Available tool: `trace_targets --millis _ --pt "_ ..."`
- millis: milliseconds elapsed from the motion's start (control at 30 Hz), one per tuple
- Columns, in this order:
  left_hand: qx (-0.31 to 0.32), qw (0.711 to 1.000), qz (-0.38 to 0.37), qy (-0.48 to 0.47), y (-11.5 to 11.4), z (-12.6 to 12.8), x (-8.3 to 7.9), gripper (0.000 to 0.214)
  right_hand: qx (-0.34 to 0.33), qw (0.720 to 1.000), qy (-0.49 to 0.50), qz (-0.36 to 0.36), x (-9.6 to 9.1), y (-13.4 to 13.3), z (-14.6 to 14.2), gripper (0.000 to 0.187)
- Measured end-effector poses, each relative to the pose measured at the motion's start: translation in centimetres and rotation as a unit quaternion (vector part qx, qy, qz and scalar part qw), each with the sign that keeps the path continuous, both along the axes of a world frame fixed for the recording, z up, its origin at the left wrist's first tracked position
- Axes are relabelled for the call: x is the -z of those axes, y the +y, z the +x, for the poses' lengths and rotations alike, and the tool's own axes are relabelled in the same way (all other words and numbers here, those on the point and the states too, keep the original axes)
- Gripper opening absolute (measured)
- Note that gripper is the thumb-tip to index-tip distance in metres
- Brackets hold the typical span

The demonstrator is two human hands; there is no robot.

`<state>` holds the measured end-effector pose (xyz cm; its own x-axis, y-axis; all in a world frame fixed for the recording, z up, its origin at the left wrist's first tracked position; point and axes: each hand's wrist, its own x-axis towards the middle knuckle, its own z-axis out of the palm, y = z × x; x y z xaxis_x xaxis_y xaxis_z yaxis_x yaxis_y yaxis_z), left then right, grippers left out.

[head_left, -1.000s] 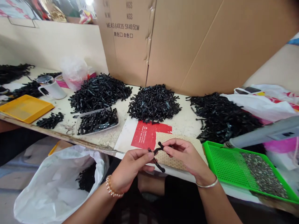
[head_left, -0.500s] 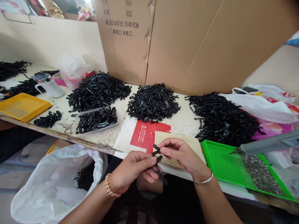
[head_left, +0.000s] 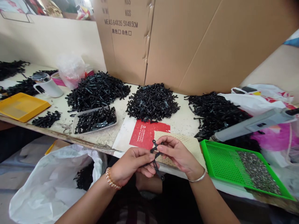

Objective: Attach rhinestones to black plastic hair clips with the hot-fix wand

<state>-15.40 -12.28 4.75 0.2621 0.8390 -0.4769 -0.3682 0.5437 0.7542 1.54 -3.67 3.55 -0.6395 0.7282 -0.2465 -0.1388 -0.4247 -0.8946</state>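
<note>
Above the table's front edge, my left hand (head_left: 134,161) pinches a piece made of black flat links (head_left: 158,169), joined at small round holes. One arm of it hangs down below my left fingers. My right hand (head_left: 174,152) has thumb and forefinger closed on the upper end of the same black links, close to my left fingertips. Parts of the links are hidden behind the fingers. Beneath my hands lies a beige textured pad (head_left: 187,141), beside a red and white printed sheet (head_left: 143,133).
Black link piles (head_left: 153,102) stand along the back, before a cardboard sheet (head_left: 187,40). A clear tub (head_left: 95,130) holds more. At right are a green tray (head_left: 215,161) with small metal fasteners (head_left: 259,172) and a grey powered hand tool (head_left: 247,126). A white bag (head_left: 53,186) is lower left.
The grey tool at right has shifted left and back, off the fasteners to the tray's back left corner. The black links have turned slightly in my fingers, with both hands still holding them.
</note>
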Motion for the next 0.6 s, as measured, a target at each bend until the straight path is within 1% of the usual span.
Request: trace_targets --millis 167,333,467,600 --pt "-0.013 0.999 0.016 0.036 0.1 0.3 0.3 0.035 0.057 0.998 0.007 0.024 0.9 -0.7 -0.8 0.032" --pt "-0.008 0.996 0.040 0.075 0.2 0.3 0.3 0.035 0.094 0.995 0.011 0.029 1.3 -1.1 -1.5 0.034" --pt "-0.004 0.996 0.041 0.077 0.3 0.1 0.4 0.035 0.105 0.994 0.017 0.026 1.5 -1.5 -1.8 0.033" --pt "0.008 0.997 0.043 0.056 0.2 0.0 0.4 0.035 0.106 0.994 0.035 0.010 1.9 -1.8 -2.0 0.032"
